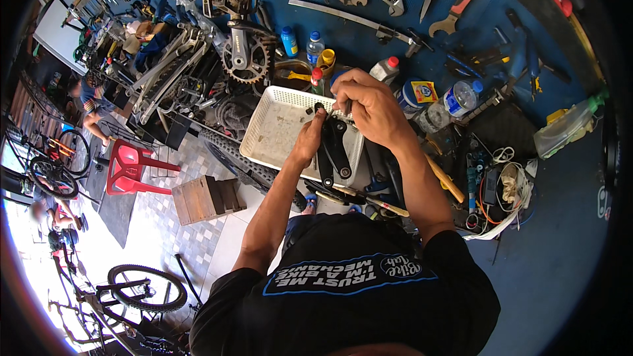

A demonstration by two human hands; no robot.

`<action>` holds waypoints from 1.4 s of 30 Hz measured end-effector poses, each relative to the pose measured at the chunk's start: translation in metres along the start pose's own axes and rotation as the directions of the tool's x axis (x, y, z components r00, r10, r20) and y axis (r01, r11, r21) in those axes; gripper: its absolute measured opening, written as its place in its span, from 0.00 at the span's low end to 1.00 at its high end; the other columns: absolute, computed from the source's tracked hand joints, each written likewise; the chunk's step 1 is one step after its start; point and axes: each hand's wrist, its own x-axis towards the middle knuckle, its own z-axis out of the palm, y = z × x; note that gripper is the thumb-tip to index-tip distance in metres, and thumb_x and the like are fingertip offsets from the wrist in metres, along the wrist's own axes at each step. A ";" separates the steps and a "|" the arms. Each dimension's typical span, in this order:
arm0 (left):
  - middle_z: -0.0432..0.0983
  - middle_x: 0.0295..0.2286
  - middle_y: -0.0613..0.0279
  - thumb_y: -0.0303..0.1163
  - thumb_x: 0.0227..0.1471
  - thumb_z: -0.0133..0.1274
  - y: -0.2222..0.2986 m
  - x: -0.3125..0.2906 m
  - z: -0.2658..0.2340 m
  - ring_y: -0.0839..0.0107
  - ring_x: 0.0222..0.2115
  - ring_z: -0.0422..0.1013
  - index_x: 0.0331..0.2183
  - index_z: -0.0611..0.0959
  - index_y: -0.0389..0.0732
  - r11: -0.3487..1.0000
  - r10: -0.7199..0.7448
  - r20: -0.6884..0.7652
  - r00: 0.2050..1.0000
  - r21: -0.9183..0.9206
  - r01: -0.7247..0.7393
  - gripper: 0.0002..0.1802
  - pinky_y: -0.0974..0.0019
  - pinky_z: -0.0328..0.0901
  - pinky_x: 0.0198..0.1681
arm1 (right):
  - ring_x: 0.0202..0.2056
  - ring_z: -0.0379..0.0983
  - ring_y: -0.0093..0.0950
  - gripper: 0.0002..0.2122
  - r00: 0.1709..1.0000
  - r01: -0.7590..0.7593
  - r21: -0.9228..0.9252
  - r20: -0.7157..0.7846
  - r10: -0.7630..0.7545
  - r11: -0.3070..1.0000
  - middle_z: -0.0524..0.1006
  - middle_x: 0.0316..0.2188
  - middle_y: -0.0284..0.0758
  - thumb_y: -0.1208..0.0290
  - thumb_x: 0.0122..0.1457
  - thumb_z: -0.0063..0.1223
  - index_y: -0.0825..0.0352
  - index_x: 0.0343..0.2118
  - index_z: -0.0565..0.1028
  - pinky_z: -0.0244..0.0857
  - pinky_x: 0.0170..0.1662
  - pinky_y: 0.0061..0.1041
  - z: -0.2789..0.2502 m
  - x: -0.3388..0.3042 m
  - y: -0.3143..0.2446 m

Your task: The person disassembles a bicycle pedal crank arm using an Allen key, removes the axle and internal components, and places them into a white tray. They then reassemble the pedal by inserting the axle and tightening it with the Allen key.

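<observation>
A white plastic basket (273,118) sits on the bench in front of me. My left hand (307,138) is over its middle, fingers closed near a small dark part at the thumb tip; what it grips is too small to name. Just to the right, my right hand (377,111) is bent into a pinch close to the left fingertips. Whatever lies between its fingers is hidden. Black crank arms (336,150) lie in the right part of the basket, below both hands. A small black piece (308,111) rests beside the left fingers.
Behind the basket stand a blue bottle (289,42), a red-capped bottle (384,68) and a water bottle (461,97). A chainring with crank (246,57) is at the back left. Tools hang on the blue wall (369,20). A red chair (132,168) and a wooden box (204,199) stand left.
</observation>
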 end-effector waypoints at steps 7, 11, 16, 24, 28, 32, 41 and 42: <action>0.72 0.55 0.47 0.61 0.69 0.35 -0.007 0.005 0.001 0.65 0.56 0.68 0.62 0.70 0.30 0.991 0.039 0.029 0.999 -0.129 -0.035 0.43 0.62 0.62 0.61 | 0.42 0.83 0.36 0.11 0.947 0.199 0.340 -0.310 -0.090 0.919 0.76 0.53 0.51 0.69 0.73 0.44 0.70 0.42 0.76 0.79 0.40 0.27 0.026 0.005 -0.010; 0.71 0.56 0.49 0.55 0.72 0.32 -0.002 -0.002 0.003 0.66 0.55 0.69 0.62 0.69 0.33 0.997 0.007 0.102 0.995 -0.073 0.000 0.37 0.62 0.66 0.59 | 0.27 0.82 0.29 0.19 0.975 0.078 0.843 -0.177 0.137 0.532 0.80 0.45 0.53 0.55 0.75 0.41 0.68 0.52 0.71 0.78 0.32 0.25 0.029 0.005 0.008; 0.81 0.36 0.55 0.58 0.71 0.35 -0.027 0.012 0.001 0.67 0.33 0.78 0.48 0.79 0.33 0.995 -0.035 0.055 0.998 -0.094 0.041 0.35 0.64 0.74 0.39 | 0.13 0.68 0.20 0.18 0.938 -0.210 0.951 0.131 0.320 0.226 0.79 0.26 0.42 0.52 0.72 0.46 0.66 0.49 0.69 0.60 0.17 0.17 0.012 0.014 0.011; 0.82 0.35 0.53 0.60 0.70 0.37 -0.031 0.016 0.002 0.67 0.32 0.78 0.48 0.79 0.30 0.999 -0.004 0.016 1.000 -0.047 0.004 0.38 0.64 0.75 0.39 | 0.18 0.70 0.18 0.12 0.914 -0.357 0.677 0.111 0.391 0.643 0.77 0.24 0.36 0.66 0.70 0.55 0.68 0.48 0.74 0.62 0.20 0.20 0.001 0.018 -0.014; 0.79 0.43 0.53 0.65 0.66 0.40 -0.013 0.005 0.000 0.68 0.41 0.73 0.54 0.78 0.28 0.996 -0.070 0.056 0.996 -0.044 0.073 0.44 0.65 0.67 0.50 | 0.33 0.79 0.41 0.06 0.975 -0.221 -0.015 -0.030 0.220 0.975 0.79 0.31 0.40 0.80 0.63 0.53 0.71 0.42 0.78 0.70 0.37 0.34 -0.009 0.015 -0.024; 0.78 0.47 0.52 0.66 0.65 0.41 -0.007 0.003 -0.001 0.67 0.47 0.70 0.57 0.77 0.28 0.986 -0.069 0.111 0.991 -0.145 0.085 0.46 0.65 0.63 0.56 | 0.42 0.78 0.41 0.14 0.985 0.154 -0.211 -0.047 -0.168 0.965 0.75 0.47 0.43 0.90 0.50 0.51 0.67 0.38 0.78 0.71 0.44 0.33 -0.002 0.011 -0.008; 0.77 0.50 0.49 0.65 0.66 0.41 -0.012 0.004 -0.005 0.67 0.53 0.68 0.57 0.77 0.28 0.983 -0.086 0.061 0.994 -0.160 0.095 0.46 0.64 0.59 0.60 | 0.27 0.76 0.22 0.13 0.969 0.135 0.826 -0.224 0.100 0.547 0.77 0.45 0.42 0.62 0.74 0.46 0.68 0.48 0.74 0.70 0.29 0.21 0.042 0.000 0.022; 0.78 0.47 0.50 0.63 0.67 0.40 -0.012 0.004 -0.005 0.67 0.48 0.71 0.56 0.77 0.29 0.988 -0.078 0.071 0.994 -0.126 0.087 0.43 0.64 0.64 0.55 | 0.24 0.74 0.21 0.15 0.969 0.072 0.912 -0.159 0.188 0.404 0.78 0.42 0.42 0.60 0.74 0.44 0.67 0.49 0.73 0.67 0.25 0.19 0.042 -0.001 0.024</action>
